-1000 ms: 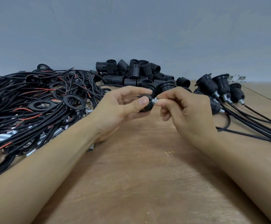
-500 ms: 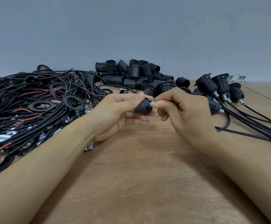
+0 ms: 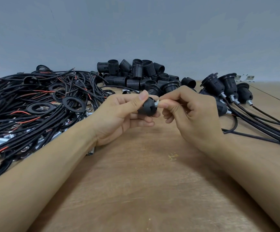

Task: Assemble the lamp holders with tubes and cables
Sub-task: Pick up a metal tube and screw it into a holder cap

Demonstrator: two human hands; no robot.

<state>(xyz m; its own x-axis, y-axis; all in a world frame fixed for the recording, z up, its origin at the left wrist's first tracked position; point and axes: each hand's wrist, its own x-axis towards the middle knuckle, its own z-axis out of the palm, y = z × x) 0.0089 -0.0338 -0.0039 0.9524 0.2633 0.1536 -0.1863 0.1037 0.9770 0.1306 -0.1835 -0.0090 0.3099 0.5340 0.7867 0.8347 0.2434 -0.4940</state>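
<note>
Beyond the left hand (image 3: pixel 119 118) sprawls a heap of cables (image 3: pixel 27 111), past both hands a pile of loose holders (image 3: pixel 135 74), and beyond the right hand (image 3: pixel 191 114) a row of finished holders (image 3: pixel 219 84) with their cords. Between the hands, held up off the table (image 3: pixel 144 181), the left thumb and fingers are wrapped round a black lamp holder cap (image 3: pixel 147 108), while the right fingertips pinch a short metal tube (image 3: pixel 156 103) at its neck. The tube lies roughly level, pointing from the right hand into the cap, so threading it home likely falls to the right hand, twisting along that line
</note>
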